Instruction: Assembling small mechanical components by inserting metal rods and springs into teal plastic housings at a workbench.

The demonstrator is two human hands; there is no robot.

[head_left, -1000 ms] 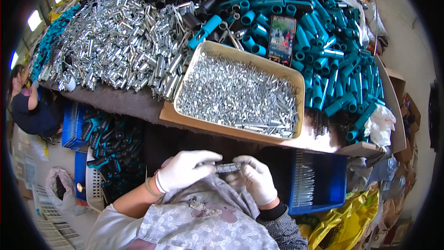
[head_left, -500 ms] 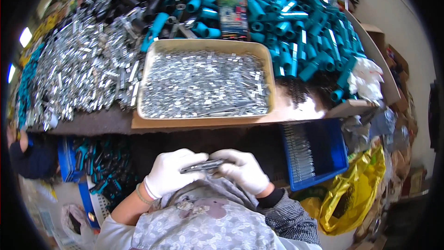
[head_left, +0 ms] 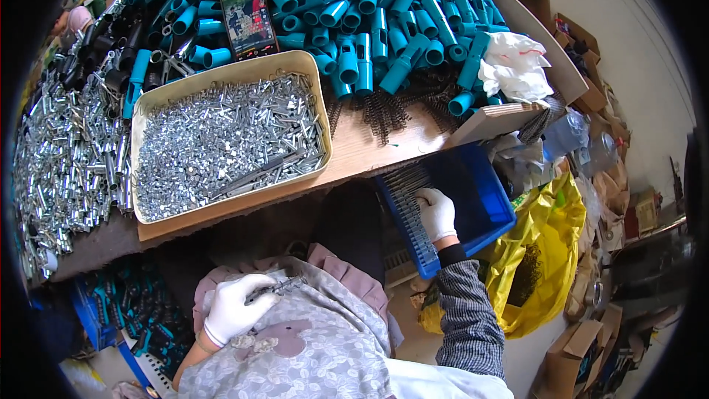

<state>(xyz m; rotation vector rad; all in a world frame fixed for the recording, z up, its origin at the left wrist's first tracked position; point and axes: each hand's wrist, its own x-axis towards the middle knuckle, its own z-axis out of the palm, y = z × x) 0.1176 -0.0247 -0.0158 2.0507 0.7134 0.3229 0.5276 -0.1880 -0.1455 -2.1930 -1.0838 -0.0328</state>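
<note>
My left hand (head_left: pixel 240 307), in a white glove, is closed round a small dark-grey metal part (head_left: pixel 269 290) held over my lap, above the patterned apron (head_left: pixel 325 325). To the right, my right hand (head_left: pixel 439 216), gloved in white too, reaches into a blue plastic bin (head_left: pixel 484 199). Its curled fingers touch a row of slim silver metal parts (head_left: pixel 406 203) lined up along the bin's left side. Whatever may be between those fingertips is hidden.
A cream tray (head_left: pixel 323 140) of small metal pins, with tweezers (head_left: pixel 262 174) on top, sits at the table edge. Behind it are teal tubular handles (head_left: pixel 362 66), a phone (head_left: pixel 248 18) and dark springs (head_left: pixel 380 114). Silver parts (head_left: pixel 70 159) heap leftward; a yellow bag (head_left: pixel 543 251) stands right.
My right hand has left the part held with my left and moved right into the blue bin. My left hand keeps its part. The whole view has turned rightward.
</note>
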